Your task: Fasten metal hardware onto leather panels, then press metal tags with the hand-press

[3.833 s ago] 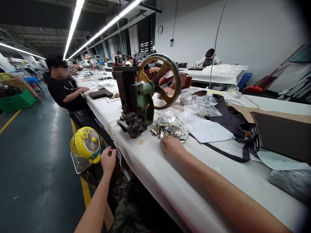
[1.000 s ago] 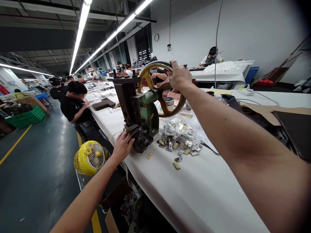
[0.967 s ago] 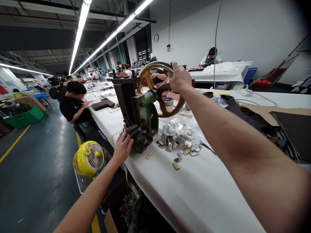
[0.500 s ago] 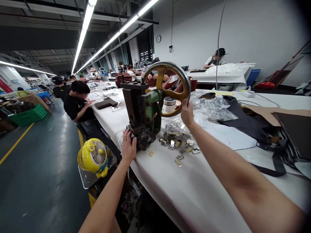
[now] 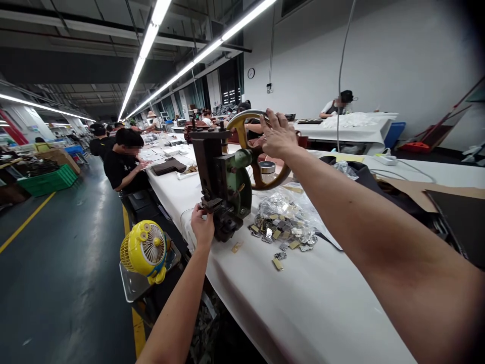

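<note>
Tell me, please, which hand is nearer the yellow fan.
Left: the left hand is at the press, right of the fan; the right hand is farther, on the handwheel.

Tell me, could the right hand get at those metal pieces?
Probably yes: the right hand must leave the handwheel, but the front metal pieces lie loose, outside the plastic bag.

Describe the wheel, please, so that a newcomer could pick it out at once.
On the long white table stands a dark and green machine. At picture right of it is the wheel, with the person's right hand at its rim. Its open ring and yellowish spokes set it apart from the machine's solid parts.
</note>
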Motion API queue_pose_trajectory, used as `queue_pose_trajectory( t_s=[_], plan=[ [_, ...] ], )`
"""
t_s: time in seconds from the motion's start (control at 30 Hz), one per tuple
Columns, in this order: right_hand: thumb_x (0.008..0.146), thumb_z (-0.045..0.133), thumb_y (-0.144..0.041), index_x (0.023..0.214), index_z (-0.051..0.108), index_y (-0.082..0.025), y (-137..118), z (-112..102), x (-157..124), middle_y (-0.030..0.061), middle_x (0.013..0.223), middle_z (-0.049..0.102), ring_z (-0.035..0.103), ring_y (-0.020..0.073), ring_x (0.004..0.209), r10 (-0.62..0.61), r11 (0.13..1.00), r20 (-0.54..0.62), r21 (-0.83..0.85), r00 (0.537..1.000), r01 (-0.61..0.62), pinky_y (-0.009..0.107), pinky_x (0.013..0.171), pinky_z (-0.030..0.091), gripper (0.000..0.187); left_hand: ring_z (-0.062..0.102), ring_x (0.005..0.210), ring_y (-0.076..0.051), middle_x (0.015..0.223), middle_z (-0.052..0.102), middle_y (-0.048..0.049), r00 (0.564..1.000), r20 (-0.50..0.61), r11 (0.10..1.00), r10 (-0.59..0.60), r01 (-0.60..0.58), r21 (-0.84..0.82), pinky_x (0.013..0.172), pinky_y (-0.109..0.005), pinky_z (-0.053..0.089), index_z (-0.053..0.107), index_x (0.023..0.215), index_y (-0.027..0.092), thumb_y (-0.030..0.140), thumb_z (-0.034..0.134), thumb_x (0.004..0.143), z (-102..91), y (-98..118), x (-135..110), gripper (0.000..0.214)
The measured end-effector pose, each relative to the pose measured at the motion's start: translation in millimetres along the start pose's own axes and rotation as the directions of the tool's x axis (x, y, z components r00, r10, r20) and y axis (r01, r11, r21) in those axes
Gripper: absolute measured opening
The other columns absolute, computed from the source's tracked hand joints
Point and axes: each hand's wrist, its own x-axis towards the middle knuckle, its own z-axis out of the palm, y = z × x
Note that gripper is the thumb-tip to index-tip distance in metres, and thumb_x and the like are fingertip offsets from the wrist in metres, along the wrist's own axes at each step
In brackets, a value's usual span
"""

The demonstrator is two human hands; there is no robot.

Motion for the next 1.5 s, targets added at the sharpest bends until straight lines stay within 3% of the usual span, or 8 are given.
queue_pose_trajectory(
  t_s=[0.13, 0.23, 0.3, 0.4, 0.53, 0.67, 0.9, 1.5],
  plan=[
    [0.085, 0.070, -0.051, 0.154, 0.043, -0.025, -23.7, -24.3, -42.5, 0.0080, 0.168, 0.025, 0.018, 0.0401, 0.155, -0.018, 1.000, 0.040, -0.017, 0.999, 0.018, 0.069, 0.123, 0.012, 0.079, 0.058, 0.131, -0.030, 0.139, 0.064, -0.0080, 0.985, -0.117, 0.991, -0.123, 0.115, -0.069, 0.113, -0.052, 0.045, 0.068, 0.079, 0.024, 0.041, 0.059, 0.093, -32.1, -8.8, -25.8, 0.023],
    [0.096, 0.056, -0.043, 0.153, 0.047, -0.030, -48.3, -37.9, -125.5, 0.0092, 0.146, 0.058, 0.056, 0.0331, 0.130, -0.008, 0.994, 0.155, 0.106, 0.988, -0.009, 0.060, 0.110, 0.044, 0.060, 0.054, 0.133, -0.034, 0.141, 0.061, -0.0097, 0.983, -0.176, 0.990, -0.044, 0.067, 0.127, 0.116, -0.060, 0.039, 0.068, 0.080, 0.025, 0.039, 0.062, 0.090, -69.8, -39.2, -59.9, 0.018],
    [0.100, 0.047, -0.044, 0.144, 0.060, -0.029, -60.4, -36.3, -192.3, 0.0076, 0.109, 0.077, 0.072, 0.0287, 0.094, 0.019, 0.968, 0.368, 0.225, 0.930, -0.109, 0.046, 0.085, 0.058, 0.048, 0.050, 0.136, -0.037, 0.142, 0.059, -0.0118, 0.977, -0.211, 0.965, 0.013, 0.043, 0.258, 0.117, -0.065, 0.036, 0.071, 0.087, 0.025, 0.038, 0.064, 0.089, -85.6, -55.3, -76.0, 0.015],
    [0.102, 0.042, -0.045, 0.112, 0.079, -0.028, -68.8, -22.2, -278.0, 0.0064, 0.085, 0.078, 0.072, 0.0259, 0.074, 0.010, 0.953, 0.577, 0.243, 0.817, -0.184, 0.035, 0.068, 0.053, 0.042, 0.049, 0.137, -0.036, 0.140, 0.059, -0.0108, 0.984, -0.159, 0.962, 0.077, -0.032, 0.273, 0.117, -0.061, 0.038, 0.075, 0.098, 0.026, 0.038, 0.064, 0.090, -82.3, -51.5, -74.3, 0.018],
    [0.101, 0.041, -0.041, 0.109, 0.079, -0.025, -69.2, -4.2, -333.5, 0.0083, 0.101, 0.078, 0.072, 0.0267, 0.090, -0.031, 0.939, 0.620, 0.288, 0.784, -0.190, 0.033, 0.076, 0.050, 0.042, 0.053, 0.133, -0.032, 0.136, 0.062, -0.0091, 0.993, -0.063, 0.986, 0.100, -0.090, 0.138, 0.116, -0.056, 0.041, 0.078, 0.097, 0.027, 0.039, 0.064, 0.090, -46.3, -17.6, -38.4, 0.019],
    [0.102, 0.040, -0.040, 0.109, 0.079, -0.022, -66.4, 0.3, -340.9, 0.0094, 0.103, 0.076, 0.070, 0.0255, 0.090, -0.010, 0.926, 0.642, 0.295, 0.767, -0.235, 0.033, 0.079, 0.049, 0.043, 0.054, 0.131, -0.034, 0.134, 0.063, -0.0093, 0.998, -0.057, 0.993, 0.029, -0.022, 0.120, 0.114, -0.057, 0.042, 0.078, 0.092, 0.026, 0.039, 0.067, 0.086, -18.4, -5.5, -16.1, 0.018],
    [0.102, 0.040, -0.039, 0.114, 0.077, -0.026, -66.1, 3.1, -339.3, 0.0076, 0.108, 0.075, 0.070, 0.0267, 0.095, 0.007, 0.942, 0.671, 0.245, 0.742, -0.231, 0.034, 0.081, 0.048, 0.041, 0.054, 0.131, -0.034, 0.136, 0.063, -0.0073, 0.994, -0.103, 0.997, -0.033, 0.040, 0.063, 0.115, -0.057, 0.042, 0.077, 0.083, 0.025, 0.037, 0.068, 0.083, -3.9, -18.2, -11.7, 0.015],
    [0.101, 0.040, -0.041, 0.114, 0.077, -0.026, -63.6, 5.5, -340.9, 0.0084, 0.110, 0.074, 0.069, 0.0269, 0.093, 0.020, 0.932, 0.674, 0.255, 0.738, -0.258, 0.036, 0.081, 0.049, 0.041, 0.048, 0.138, -0.037, 0.144, 0.059, -0.0074, 0.997, 0.009, 0.997, -0.081, 0.081, 0.015, 0.118, -0.060, 0.035, 0.078, 0.078, 0.025, 0.035, 0.072, 0.081, -24.8, -17.0, -3.6, 0.013]
  ],
)
